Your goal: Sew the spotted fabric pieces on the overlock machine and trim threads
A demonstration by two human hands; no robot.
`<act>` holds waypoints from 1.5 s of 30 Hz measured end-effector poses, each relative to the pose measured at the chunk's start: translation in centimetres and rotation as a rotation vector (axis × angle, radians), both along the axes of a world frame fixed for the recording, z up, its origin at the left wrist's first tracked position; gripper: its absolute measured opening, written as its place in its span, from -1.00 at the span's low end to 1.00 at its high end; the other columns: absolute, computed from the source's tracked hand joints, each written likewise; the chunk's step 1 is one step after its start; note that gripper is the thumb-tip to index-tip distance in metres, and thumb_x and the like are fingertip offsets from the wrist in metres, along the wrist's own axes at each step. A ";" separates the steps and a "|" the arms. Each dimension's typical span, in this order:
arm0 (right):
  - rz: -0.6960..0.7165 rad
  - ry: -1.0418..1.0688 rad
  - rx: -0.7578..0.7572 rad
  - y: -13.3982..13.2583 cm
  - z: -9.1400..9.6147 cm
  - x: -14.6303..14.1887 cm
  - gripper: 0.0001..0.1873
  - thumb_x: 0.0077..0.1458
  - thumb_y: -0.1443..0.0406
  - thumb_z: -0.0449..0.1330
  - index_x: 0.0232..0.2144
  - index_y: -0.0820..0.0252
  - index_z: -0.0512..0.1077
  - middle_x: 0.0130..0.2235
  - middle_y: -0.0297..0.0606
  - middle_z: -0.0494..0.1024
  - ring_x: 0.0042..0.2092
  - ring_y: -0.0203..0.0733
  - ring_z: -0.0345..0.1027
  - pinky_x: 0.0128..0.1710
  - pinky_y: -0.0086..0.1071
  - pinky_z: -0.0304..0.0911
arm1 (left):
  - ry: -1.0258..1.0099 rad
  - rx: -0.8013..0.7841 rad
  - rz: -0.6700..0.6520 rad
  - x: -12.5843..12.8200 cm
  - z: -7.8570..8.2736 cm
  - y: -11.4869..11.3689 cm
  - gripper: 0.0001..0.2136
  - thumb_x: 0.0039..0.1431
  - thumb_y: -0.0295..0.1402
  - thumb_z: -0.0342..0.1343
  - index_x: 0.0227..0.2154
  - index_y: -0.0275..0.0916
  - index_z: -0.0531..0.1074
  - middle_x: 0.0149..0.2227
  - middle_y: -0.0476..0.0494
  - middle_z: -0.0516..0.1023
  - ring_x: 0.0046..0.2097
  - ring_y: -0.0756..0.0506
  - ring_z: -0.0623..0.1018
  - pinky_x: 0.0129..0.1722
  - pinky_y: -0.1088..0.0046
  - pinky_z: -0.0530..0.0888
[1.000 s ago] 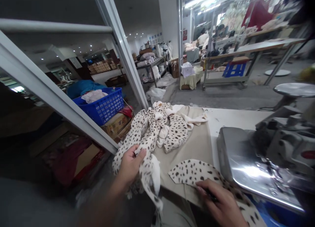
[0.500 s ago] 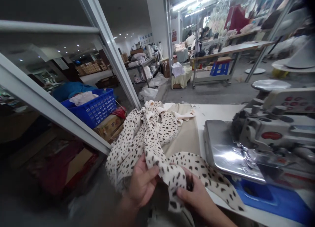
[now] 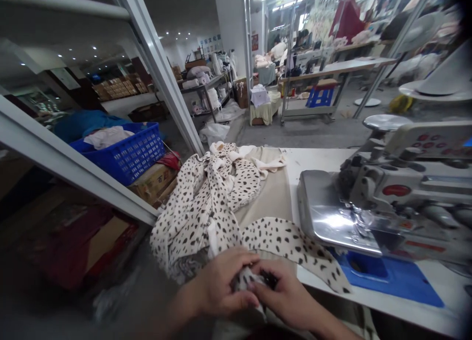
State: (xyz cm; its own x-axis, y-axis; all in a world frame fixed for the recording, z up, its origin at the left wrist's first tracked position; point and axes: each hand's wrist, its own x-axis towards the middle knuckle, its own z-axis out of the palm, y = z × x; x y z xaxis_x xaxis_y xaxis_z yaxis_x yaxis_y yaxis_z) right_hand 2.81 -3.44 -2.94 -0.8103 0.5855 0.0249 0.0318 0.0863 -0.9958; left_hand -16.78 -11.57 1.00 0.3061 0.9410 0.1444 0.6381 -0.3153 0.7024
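Observation:
My left hand (image 3: 223, 283) and my right hand (image 3: 283, 293) meet low in the middle of the head view. Both are closed on a bunched end of cream fabric with dark spots (image 3: 244, 280). A small dark object, too unclear to name, shows between the right thumb and fingers. Just beyond my hands, a heap of the same spotted fabric (image 3: 191, 202) lies over the table's left end. One strip of spotted fabric (image 3: 285, 234) curves right toward the sewing machine (image 3: 400, 190). The fingertips are partly hidden by the fabric.
The machine's metal plate (image 3: 320, 202) and a blue tray (image 3: 409, 281) occupy the white table's right side. A metal frame post (image 3: 162, 69) rises at the left, beside a blue basket (image 3: 136, 155) on cartons. People sit at sewing stations in the background.
My hands have come together and bunched the fabric end that was stretched between them. The fabric now sits lower, mostly covered by my fingers. The view has shifted slightly.

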 end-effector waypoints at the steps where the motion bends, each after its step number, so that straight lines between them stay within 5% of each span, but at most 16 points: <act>1: -0.008 0.003 0.018 0.1 0.1 -0.4 -0.81 0.19 0.24 0.19 -0.42 0.16 0.54 -0.38 -0.34 0.58 -0.32 -0.18 0.44 -0.26 -0.40 0.32 | 0.001 -0.042 0.010 -0.3 0.4 0.5 -0.48 0.14 -0.20 0.28 0.16 -0.13 0.38 -0.02 -0.24 0.59 -0.02 -0.20 0.57 0.05 0.29 0.46; 4: -0.157 -0.062 0.173 0.7 -0.6 -1.4 -0.79 0.25 0.26 0.14 -0.34 0.15 0.55 -0.35 -0.30 0.61 -0.29 -0.16 0.47 -0.22 -0.36 0.34 | 0.032 -0.148 0.197 -2.5 1.4 1.4 -0.83 0.23 -0.21 0.19 -0.21 -0.15 0.56 -0.31 -0.07 0.61 -0.27 -0.08 0.55 -0.22 0.46 0.44; 8: -0.221 -0.330 0.626 1.3 -1.3 -3.5 -0.80 0.18 0.41 0.15 -0.18 0.17 0.53 -0.20 -0.18 0.57 -0.20 -0.09 0.48 -0.19 -0.33 0.33 | -0.211 -0.210 0.537 -6.5 2.0 1.3 -0.75 0.20 -0.15 0.18 -0.42 -0.23 0.43 -0.50 0.05 0.41 -0.44 0.02 0.37 -0.44 0.57 0.29; 14: -0.056 -0.668 0.967 1.6 -1.6 -6.0 -0.77 0.12 0.54 0.12 -0.27 0.25 0.51 -0.20 -0.06 0.54 -0.22 -0.01 0.48 -0.30 -0.32 0.31 | -0.725 -0.206 0.657 -7.3 2.1 1.3 -0.63 -0.06 -0.20 0.39 -0.52 -0.26 0.28 -0.54 0.10 0.34 -0.48 0.09 0.32 -0.46 0.63 0.26; 18: -0.223 -0.488 0.796 3.0 -3.0 -4.6 -0.82 0.14 0.47 0.12 -0.29 0.20 0.50 -0.27 -0.18 0.55 -0.26 -0.09 0.46 -0.28 -0.35 0.28 | -0.962 -0.324 0.595 -5.3 2.8 2.2 -0.58 -0.15 -0.33 0.44 -0.25 -0.23 0.37 -0.38 -0.01 0.55 -0.43 0.04 0.48 -0.43 0.60 0.40; 21: -0.432 -0.250 0.411 4.0 -2.9 -1.8 -0.82 0.23 0.27 0.13 -0.31 0.19 0.51 -0.34 -0.23 0.58 -0.29 -0.13 0.45 -0.25 -0.36 0.28 | -0.960 -0.408 0.485 -3.5 2.8 3.0 -0.50 -0.09 -0.33 0.42 -0.05 -0.22 0.42 -0.23 -0.14 0.61 -0.39 0.00 0.55 -0.43 0.54 0.48; 25: -0.582 -0.129 -0.034 4.2 -1.2 2.3 -0.71 0.13 0.10 0.26 -0.30 0.22 0.53 -0.41 -0.31 0.53 -0.41 -0.22 0.35 -0.39 -0.40 0.23 | -0.844 -0.532 0.323 -0.3 1.7 4.6 -0.65 0.00 -0.26 0.39 -0.15 -0.30 0.54 -0.32 -0.14 0.62 -0.49 0.04 0.51 -0.49 0.58 0.44; 29: -0.583 -0.046 -0.260 3.9 0.3 5.0 -0.67 0.09 0.07 0.31 -0.31 0.25 0.51 -0.55 -0.45 0.33 -0.56 -0.38 0.05 -0.58 -0.47 -0.01 | -0.642 -0.373 0.137 3.6 1.5 7.1 -0.81 0.13 -0.25 0.31 -0.31 -0.29 0.60 -0.38 -0.14 0.62 -0.37 -0.01 0.56 -0.34 0.54 0.47; 33: -0.573 0.069 -0.422 3.9 0.7 6.5 -0.65 0.08 0.07 0.34 -0.34 0.27 0.48 -0.58 -0.50 0.24 -0.58 -0.43 -0.06 -0.61 -0.50 -0.14 | -0.459 -0.189 -0.032 7.0 2.4 9.3 -0.91 0.15 -0.37 0.28 -0.30 -0.25 0.61 -0.24 -0.16 0.64 -0.17 -0.08 0.59 -0.09 0.42 0.49; 39: -0.594 0.172 -0.459 4.0 1.5 8.5 -0.63 0.10 0.04 0.33 -0.37 0.27 0.49 -0.61 -0.52 0.21 -0.58 -0.43 -0.08 -0.61 -0.50 -0.16 | -0.371 -0.202 0.113 10.0 1.9 10.2 -0.79 0.21 -0.27 0.24 -0.12 -0.19 0.55 -0.20 -0.12 0.64 -0.23 -0.06 0.61 -0.22 0.47 0.52; 45: -0.575 0.148 -0.201 4.0 3.1 9.7 -0.66 0.20 0.08 0.25 -0.32 0.25 0.61 -0.35 -0.24 0.60 -0.27 -0.18 0.41 -0.23 -0.40 0.28 | -0.385 -0.202 0.186 11.3 1.5 10.2 -0.79 0.15 -0.25 0.29 -0.20 -0.21 0.54 -0.22 -0.11 0.62 -0.29 -0.03 0.58 -0.28 0.51 0.50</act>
State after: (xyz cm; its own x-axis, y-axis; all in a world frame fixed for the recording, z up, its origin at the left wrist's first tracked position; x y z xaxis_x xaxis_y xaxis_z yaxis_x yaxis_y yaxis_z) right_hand 12.51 0.53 0.14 -0.3606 0.9317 -0.0431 -0.1214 -0.0927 -0.9883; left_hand -5.45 -1.32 2.48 0.0896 0.9957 0.0226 0.3518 -0.0529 0.9346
